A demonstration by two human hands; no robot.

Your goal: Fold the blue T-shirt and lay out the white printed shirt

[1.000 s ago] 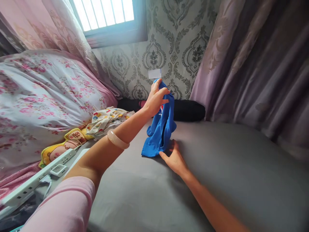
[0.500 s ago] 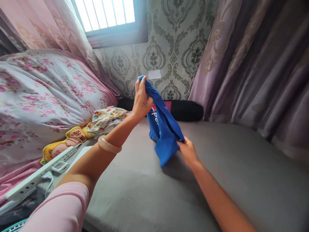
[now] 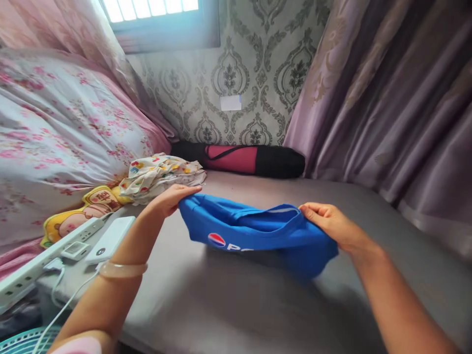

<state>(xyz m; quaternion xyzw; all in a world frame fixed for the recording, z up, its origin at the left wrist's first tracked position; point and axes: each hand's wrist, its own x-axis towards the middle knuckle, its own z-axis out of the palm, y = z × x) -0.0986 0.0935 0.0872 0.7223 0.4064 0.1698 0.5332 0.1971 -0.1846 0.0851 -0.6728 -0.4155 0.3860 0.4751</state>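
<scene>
Item: blue garment (image 3: 254,233), printed with a round red, white and blue logo and white lettering on the side that faces the camera. It is held stretched crosswise over the grey bed surface (image 3: 228,305), its long axis running left to right between the two hands; the lower fold sags toward the surface at the right end, and whether it touches cannot be told.

Left hand (image 3: 171,199): closed on the garment's left end, fingers laid over the top edge. A pale bangle (image 3: 123,269) is worn on the forearm.

Right hand (image 3: 330,223): closed on the garment's right end, thumb on top, the cloth pinched at the upper hem. The hands are set well apart, one at each end, at about the same height; neither is nearer, since both are in contact with the cloth.

Left margin, near: white power strip (image 3: 47,253) with a plugged adapter and cable, and a white power bank (image 3: 110,239) just beside it.

Behind the left hand: crumpled patterned cloth (image 3: 162,176), a yellow cartoon cushion (image 3: 72,221), a floral quilt (image 3: 62,128) heaped above.

Far end: black and red roll bag (image 3: 239,160) laid crosswise against the patterned wallpaper (image 3: 239,64). Mauve curtain (image 3: 387,98) on the right; window (image 3: 155,10) at upper left.
</scene>
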